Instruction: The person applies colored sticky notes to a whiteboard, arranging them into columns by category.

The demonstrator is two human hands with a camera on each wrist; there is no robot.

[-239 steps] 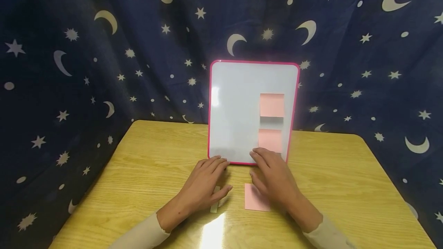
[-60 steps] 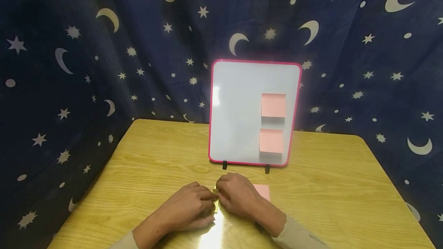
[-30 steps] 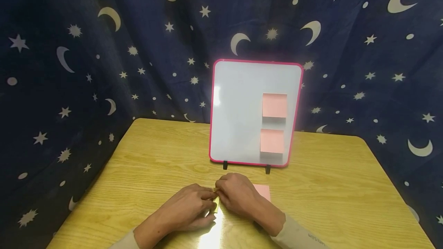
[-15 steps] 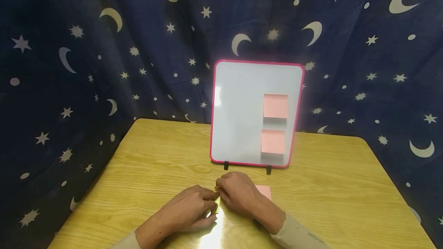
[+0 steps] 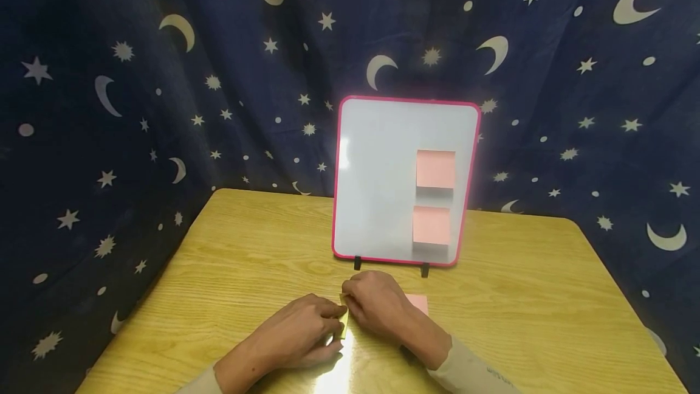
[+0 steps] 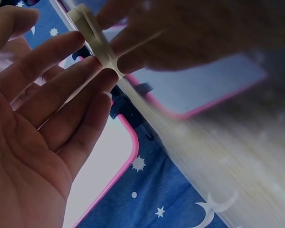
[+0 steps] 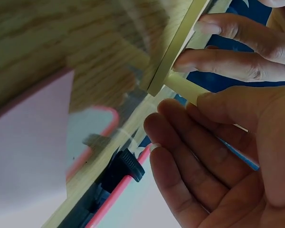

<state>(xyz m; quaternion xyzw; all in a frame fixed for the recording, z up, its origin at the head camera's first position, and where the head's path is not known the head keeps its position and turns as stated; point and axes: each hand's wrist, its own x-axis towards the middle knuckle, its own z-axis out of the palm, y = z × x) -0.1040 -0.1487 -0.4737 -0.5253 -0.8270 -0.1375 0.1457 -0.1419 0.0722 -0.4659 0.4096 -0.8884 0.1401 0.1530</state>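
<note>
A narrow pad of yellow sticky notes [image 5: 344,328] lies on the table between the two hands. My left hand [image 5: 301,328] rests its fingertips on the pad's left side, its thumb apart from it. In the left wrist view these fingers [image 6: 69,85] are nearly straight against the pad [image 6: 94,38]. My right hand [image 5: 380,304] pinches the end of a thin yellow strip [image 7: 186,89] between thumb and forefinger; the strip stands bent up from the pad [image 7: 175,56]. The other right fingers curl loosely below. A pink sticky note pad [image 5: 418,303] lies partly hidden behind the right hand.
A pink-framed whiteboard [image 5: 377,181] stands behind the hands on black feet [image 5: 425,270]. Two pink sticky notes, an upper one [image 5: 435,169] and a lower one [image 5: 431,225], are stuck on its right half. A dark curtain [image 5: 262,78] with moons and stars surrounds the wooden table [image 5: 262,242].
Both hands have come down from near the whiteboard's lower edge to the yellow pad, the right hand moving left. Over the last second they have barely moved, the right hand still pinching the strip.
</note>
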